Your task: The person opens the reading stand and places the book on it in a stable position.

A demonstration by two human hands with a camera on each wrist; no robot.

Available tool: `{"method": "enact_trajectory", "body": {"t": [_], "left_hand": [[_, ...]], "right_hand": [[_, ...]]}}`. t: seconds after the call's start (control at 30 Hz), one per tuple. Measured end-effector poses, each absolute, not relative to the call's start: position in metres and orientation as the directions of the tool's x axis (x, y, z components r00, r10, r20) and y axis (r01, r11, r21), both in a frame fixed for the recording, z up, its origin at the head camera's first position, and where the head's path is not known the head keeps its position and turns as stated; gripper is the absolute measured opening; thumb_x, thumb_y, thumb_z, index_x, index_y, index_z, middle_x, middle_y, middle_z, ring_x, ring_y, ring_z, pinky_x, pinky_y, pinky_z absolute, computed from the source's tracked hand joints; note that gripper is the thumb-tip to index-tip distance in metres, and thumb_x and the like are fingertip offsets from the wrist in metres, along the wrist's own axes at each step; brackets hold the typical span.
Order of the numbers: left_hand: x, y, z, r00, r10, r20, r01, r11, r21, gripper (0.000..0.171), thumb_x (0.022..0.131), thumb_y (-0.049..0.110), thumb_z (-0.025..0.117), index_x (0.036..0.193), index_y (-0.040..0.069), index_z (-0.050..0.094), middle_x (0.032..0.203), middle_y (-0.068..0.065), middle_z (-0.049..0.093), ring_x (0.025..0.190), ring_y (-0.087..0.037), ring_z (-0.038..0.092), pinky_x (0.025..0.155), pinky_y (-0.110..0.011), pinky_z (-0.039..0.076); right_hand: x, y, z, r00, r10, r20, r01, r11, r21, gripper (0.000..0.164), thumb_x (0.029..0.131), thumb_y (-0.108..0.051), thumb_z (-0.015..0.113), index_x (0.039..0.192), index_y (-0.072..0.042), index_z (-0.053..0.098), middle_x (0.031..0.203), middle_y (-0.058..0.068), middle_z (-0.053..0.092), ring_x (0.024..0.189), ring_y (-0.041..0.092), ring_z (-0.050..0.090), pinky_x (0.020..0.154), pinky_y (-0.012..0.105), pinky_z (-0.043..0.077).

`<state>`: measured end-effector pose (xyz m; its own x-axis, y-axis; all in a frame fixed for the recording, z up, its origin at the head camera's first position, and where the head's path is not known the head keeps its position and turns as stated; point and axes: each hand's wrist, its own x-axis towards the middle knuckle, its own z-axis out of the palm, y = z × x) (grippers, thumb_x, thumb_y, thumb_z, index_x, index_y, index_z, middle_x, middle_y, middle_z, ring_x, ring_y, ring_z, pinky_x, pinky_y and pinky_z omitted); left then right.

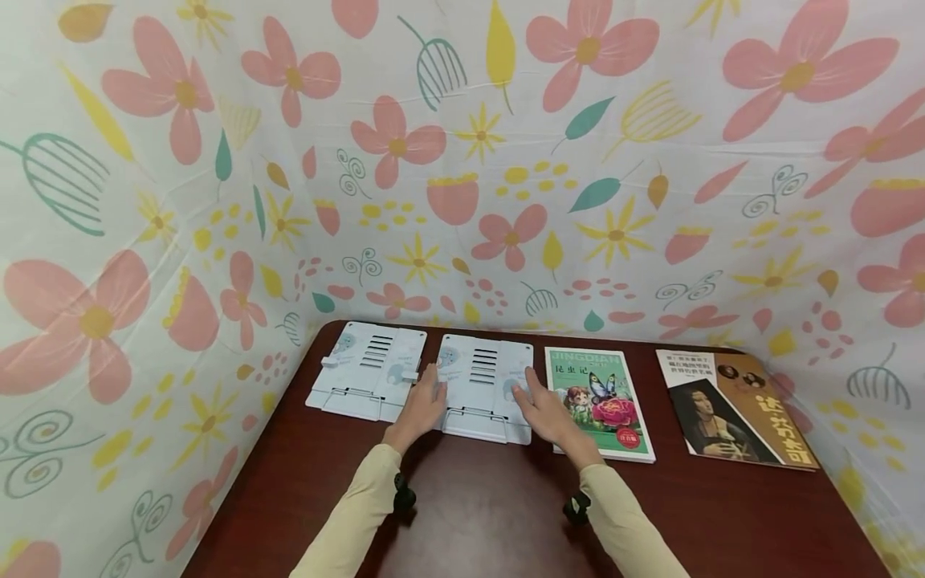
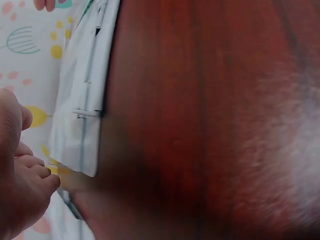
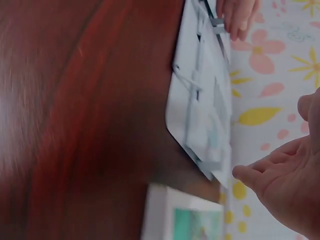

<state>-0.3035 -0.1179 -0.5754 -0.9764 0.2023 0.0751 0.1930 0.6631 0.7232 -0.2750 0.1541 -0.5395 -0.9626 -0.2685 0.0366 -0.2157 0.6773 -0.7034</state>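
Two white book stands, folded flat with slots and pale printed pictures, lie side by side near the back of the table. My left hand [image 1: 421,408] is at the left edge of the right-hand book stand [image 1: 473,399], between it and the other book stand [image 1: 359,376]. On its opposite edge is my right hand [image 1: 547,411], so the two hands frame this stand. Fingers of both hands are loosely extended and grip nothing. In the right wrist view the right hand [image 3: 287,182] appears beside the stand's corner [image 3: 200,130].
A green children's book [image 1: 600,401] with a butterfly cover lies just right of my right hand. Farther right is a brown book [image 1: 737,409] with a portrait. Flower-patterned cloth [image 1: 462,160] hangs behind and beside the dark red wooden table [image 1: 491,498].
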Motion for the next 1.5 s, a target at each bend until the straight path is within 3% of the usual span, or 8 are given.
{"method": "enact_trajectory", "body": {"t": [0.13, 0.33, 0.57, 0.8, 1.17, 1.5], "left_hand": [[-0.299, -0.119, -0.584, -0.984, 0.174, 0.045, 0.149, 0.649, 0.746, 0.062, 0.110, 0.026, 0.038, 0.159, -0.006, 0.017, 0.167, -0.025, 0.016, 0.156, -0.035, 0.018, 0.125, -0.050, 0.023], [-0.294, -0.119, -0.588, -0.991, 0.135, 0.018, 0.098, 0.616, 0.782, 0.062, 0.109, 0.025, 0.040, 0.159, -0.006, 0.019, 0.167, -0.024, 0.020, 0.155, -0.037, 0.021, 0.124, -0.053, 0.024], [-0.294, -0.118, -0.586, -0.994, 0.105, 0.007, 0.068, 0.592, 0.803, 0.061, 0.109, 0.026, 0.040, 0.159, -0.003, 0.022, 0.166, -0.020, 0.026, 0.153, -0.037, 0.027, 0.123, -0.052, 0.028], [-0.291, -0.120, -0.586, -0.996, 0.087, -0.001, 0.047, 0.551, 0.833, 0.060, 0.108, 0.025, 0.044, 0.159, -0.001, 0.026, 0.164, -0.020, 0.031, 0.151, -0.037, 0.031, 0.121, -0.053, 0.031], [-0.289, -0.121, -0.586, -0.999, 0.024, -0.036, -0.021, 0.454, 0.891, 0.060, 0.106, 0.027, 0.049, 0.157, -0.001, 0.033, 0.160, -0.022, 0.037, 0.150, -0.038, 0.032, 0.121, -0.054, 0.030], [-0.276, -0.121, -0.584, -1.000, 0.014, -0.012, -0.004, 0.475, 0.880, 0.061, 0.104, 0.026, 0.053, 0.155, -0.002, 0.036, 0.158, -0.022, 0.041, 0.147, -0.039, 0.038, 0.119, -0.055, 0.033]], "right_hand": [[-0.275, 0.149, -0.551, -0.971, -0.236, 0.028, -0.184, 0.675, -0.715, 0.072, 0.110, -0.043, 0.035, 0.158, 0.009, 0.018, 0.160, 0.030, 0.028, 0.143, 0.044, 0.039, 0.116, 0.058, 0.035], [-0.275, 0.150, -0.558, -0.983, -0.180, 0.029, -0.142, 0.655, -0.742, 0.071, 0.110, -0.039, 0.039, 0.157, 0.010, 0.020, 0.160, 0.032, 0.028, 0.142, 0.046, 0.040, 0.117, 0.059, 0.034], [-0.269, 0.149, -0.564, -0.988, -0.153, -0.015, -0.091, 0.664, -0.742, 0.070, 0.110, -0.038, 0.038, 0.157, 0.011, 0.019, 0.162, 0.033, 0.022, 0.149, 0.046, 0.029, 0.120, 0.059, 0.028], [-0.266, 0.150, -0.574, -0.994, -0.110, -0.026, -0.051, 0.642, -0.765, 0.072, 0.109, -0.038, 0.040, 0.156, 0.012, 0.020, 0.162, 0.032, 0.022, 0.150, 0.044, 0.026, 0.121, 0.058, 0.027], [-0.262, 0.150, -0.574, -0.997, -0.044, -0.058, 0.023, 0.568, -0.822, 0.068, 0.107, -0.034, 0.048, 0.154, 0.012, 0.028, 0.155, 0.033, 0.036, 0.144, 0.046, 0.037, 0.117, 0.058, 0.035], [-0.261, 0.153, -0.573, -0.992, -0.045, -0.116, 0.079, 0.494, -0.866, 0.070, 0.107, -0.033, 0.048, 0.155, 0.012, 0.023, 0.161, 0.031, 0.027, 0.148, 0.045, 0.031, 0.119, 0.058, 0.031]]}}
